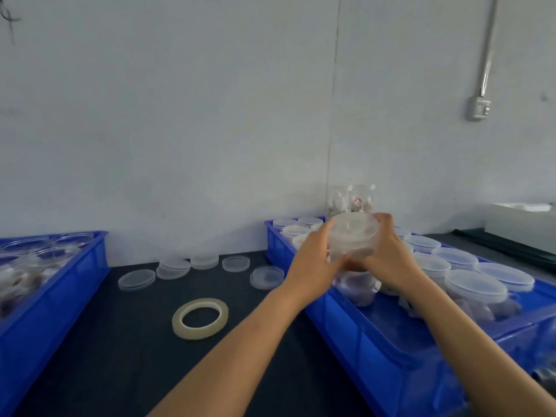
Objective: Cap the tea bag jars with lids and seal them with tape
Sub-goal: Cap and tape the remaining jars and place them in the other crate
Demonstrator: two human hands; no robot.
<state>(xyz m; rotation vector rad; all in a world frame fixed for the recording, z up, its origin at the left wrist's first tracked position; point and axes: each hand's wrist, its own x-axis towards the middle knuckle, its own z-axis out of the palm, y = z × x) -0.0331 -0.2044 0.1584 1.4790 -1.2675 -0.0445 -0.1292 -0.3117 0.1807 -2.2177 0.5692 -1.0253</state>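
Above the right blue crate [346, 335], my left hand [313, 263] and right hand [391, 260] grip a lidded tea bag jar [352, 236] from both sides; left of the crate, a tape roll [200, 318] lies on the tabletop [120, 356].

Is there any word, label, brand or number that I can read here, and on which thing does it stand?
None can be read.
Jar in the hands: no label visible.
Tape roll: plain.
Wall box: marks too blurred to read.

Both arms stretched fwd, left hand [313, 260] & right hand [388, 254] facing, fingers curled (gripping).
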